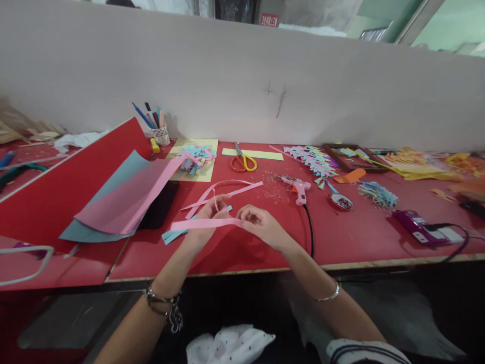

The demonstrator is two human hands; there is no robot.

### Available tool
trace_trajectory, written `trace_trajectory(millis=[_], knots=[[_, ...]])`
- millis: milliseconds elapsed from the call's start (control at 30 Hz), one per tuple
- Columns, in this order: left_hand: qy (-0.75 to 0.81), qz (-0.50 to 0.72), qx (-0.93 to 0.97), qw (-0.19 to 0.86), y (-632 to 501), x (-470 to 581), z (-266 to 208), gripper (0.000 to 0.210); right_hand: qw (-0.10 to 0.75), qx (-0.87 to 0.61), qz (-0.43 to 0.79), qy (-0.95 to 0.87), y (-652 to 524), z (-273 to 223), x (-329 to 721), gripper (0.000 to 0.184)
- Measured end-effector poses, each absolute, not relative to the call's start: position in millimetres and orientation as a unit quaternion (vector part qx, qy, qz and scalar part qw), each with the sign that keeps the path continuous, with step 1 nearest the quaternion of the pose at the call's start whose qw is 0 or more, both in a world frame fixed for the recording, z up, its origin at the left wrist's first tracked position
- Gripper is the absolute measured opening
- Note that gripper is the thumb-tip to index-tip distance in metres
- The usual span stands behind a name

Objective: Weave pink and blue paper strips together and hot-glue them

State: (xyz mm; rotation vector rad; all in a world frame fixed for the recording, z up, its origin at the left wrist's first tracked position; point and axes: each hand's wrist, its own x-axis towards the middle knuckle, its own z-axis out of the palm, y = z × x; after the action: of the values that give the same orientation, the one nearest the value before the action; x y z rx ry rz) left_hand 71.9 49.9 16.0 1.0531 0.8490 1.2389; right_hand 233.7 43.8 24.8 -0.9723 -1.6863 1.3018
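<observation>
In the head view my right hand (259, 225) pinches one end of a long pink paper strip (202, 224), which stretches left across my left wrist. My left hand (212, 210) is closed on a thin narrow pink paper piece (215, 199) that stands up between its fingers. Behind my left hand more pink paper strips (242, 189) lie on the red table, one of them curved. Light blue strips (172, 235) rest partly hidden under my left forearm. A pink glue gun (298, 189) with a black cord lies to the right of my hands.
Scissors (243, 161) lie at the back, near a pile of cut paper (195, 159). Large pink and blue sheets (121, 202) overlap a black phone (161, 205) at left. A fringed paper piece (312, 159), a spoon (340, 198) and a purple device (420, 227) lie right.
</observation>
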Motion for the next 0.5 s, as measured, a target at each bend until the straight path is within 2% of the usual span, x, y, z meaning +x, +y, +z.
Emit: trace_trajectory(millis=[133, 333, 400, 500], knots=[[0.340, 0.593, 0.416, 0.600, 49, 72, 21, 0.030, 0.402, -0.395, 0.546, -0.620, 44, 22, 232, 0.025], [0.298, 0.599, 0.419, 0.614, 46, 64, 26, 0.047, 0.415, -0.382, 0.604, -0.563, 42, 18, 232, 0.023], [0.313, 0.603, 0.452, 0.578, 45, 62, 22, 0.045, 0.425, -0.375, 0.597, -0.568, 43, 17, 232, 0.020], [0.402, 0.588, 0.507, 0.485, 43, 60, 15, 0.029, 0.408, -0.371, 0.585, -0.595, 45, 15, 233, 0.015]])
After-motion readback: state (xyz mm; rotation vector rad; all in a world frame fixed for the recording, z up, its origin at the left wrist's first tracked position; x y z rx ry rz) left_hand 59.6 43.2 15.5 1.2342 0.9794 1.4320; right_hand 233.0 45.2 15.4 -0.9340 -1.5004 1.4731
